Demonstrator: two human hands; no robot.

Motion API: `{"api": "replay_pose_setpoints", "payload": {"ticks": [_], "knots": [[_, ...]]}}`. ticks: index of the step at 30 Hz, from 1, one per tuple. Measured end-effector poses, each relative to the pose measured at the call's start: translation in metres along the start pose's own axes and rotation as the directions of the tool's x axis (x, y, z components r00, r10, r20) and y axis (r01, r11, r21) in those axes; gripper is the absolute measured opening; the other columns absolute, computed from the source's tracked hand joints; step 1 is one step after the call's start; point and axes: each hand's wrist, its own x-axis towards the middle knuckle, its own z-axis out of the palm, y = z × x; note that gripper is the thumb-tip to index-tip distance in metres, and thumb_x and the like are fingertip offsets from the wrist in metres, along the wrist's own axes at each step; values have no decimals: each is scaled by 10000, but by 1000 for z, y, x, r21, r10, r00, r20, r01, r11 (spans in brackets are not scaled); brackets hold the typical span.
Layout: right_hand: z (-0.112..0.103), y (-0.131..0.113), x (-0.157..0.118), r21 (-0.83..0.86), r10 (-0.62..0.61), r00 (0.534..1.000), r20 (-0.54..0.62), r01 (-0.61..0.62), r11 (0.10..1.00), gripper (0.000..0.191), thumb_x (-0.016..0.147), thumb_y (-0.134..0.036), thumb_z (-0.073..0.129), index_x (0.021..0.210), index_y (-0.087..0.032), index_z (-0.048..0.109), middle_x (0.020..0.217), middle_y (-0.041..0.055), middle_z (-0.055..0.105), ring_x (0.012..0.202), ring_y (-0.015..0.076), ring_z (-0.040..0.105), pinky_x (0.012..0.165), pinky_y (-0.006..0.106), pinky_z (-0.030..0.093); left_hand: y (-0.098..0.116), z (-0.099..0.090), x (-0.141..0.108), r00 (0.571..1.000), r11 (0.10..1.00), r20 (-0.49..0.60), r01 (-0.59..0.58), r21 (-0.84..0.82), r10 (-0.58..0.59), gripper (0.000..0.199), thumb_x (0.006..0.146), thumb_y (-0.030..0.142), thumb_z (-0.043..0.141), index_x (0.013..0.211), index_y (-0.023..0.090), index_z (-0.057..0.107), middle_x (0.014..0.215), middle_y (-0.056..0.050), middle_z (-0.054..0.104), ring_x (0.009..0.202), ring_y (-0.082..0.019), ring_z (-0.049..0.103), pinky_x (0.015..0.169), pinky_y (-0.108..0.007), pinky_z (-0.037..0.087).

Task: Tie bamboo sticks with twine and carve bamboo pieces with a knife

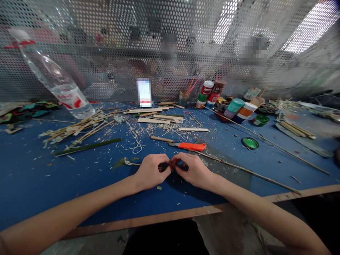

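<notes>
Both hands meet fingertip to fingertip over the blue table [106, 177], near its front edge. The fingers of my left hand [154, 170] are pinched together, and a thin stick [134, 164] with a pale frayed end sticks out to its left. My right hand [192, 170] is pinched too, its fingertips against those of my left hand. Something small and dark lies between the fingertips, too small to make out. Just beyond my right hand lies an orange utility knife [192, 146], its blade towards a short round stick [161, 139].
A large plastic bottle [69, 97] leans at the left beside bundled sticks [79, 129]. Paint bottles [234, 107] and a lit phone [145, 92] stand at the back, before a perforated metal screen [119, 63]. Long thin rods [247, 171] cross the right side.
</notes>
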Motion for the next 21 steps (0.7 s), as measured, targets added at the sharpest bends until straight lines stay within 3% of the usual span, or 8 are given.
{"api": "replay_pose_setpoints", "payload": {"ticks": [10, 16, 21], "knots": [[-2, -9, 4, 269, 216, 972, 95, -234, 934, 176, 823, -156, 585, 960, -215, 677, 923, 32, 730, 775, 173, 678, 697, 290, 563, 2, 0, 0, 1000, 1000, -24, -13, 4, 13, 104, 804, 162, 568, 716, 176, 622, 685, -9, 631, 562, -131, 524, 532, -261, 395], [-4, -10, 6, 407, 314, 939, 142, -344, 846, 158, 808, -161, 587, 935, -215, 663, 855, 14, 697, 710, 152, 639, 611, 255, 548, 2, 0, 0, 1000, 1000, -19, -18, -1, 18, 117, 837, 166, 561, 742, 183, 627, 717, 2, 637, 578, -112, 523, 551, -238, 405], [-9, -11, 8, 399, 378, 881, 284, -467, 789, 91, 856, -234, 561, 896, -200, 636, 680, -18, 637, 541, 121, 566, 472, 224, 478, 3, -1, 0, 1000, 999, 4, -20, -34, 20, 132, 860, 166, 559, 752, 181, 632, 727, 1, 637, 583, -110, 515, 553, -242, 408]]}}
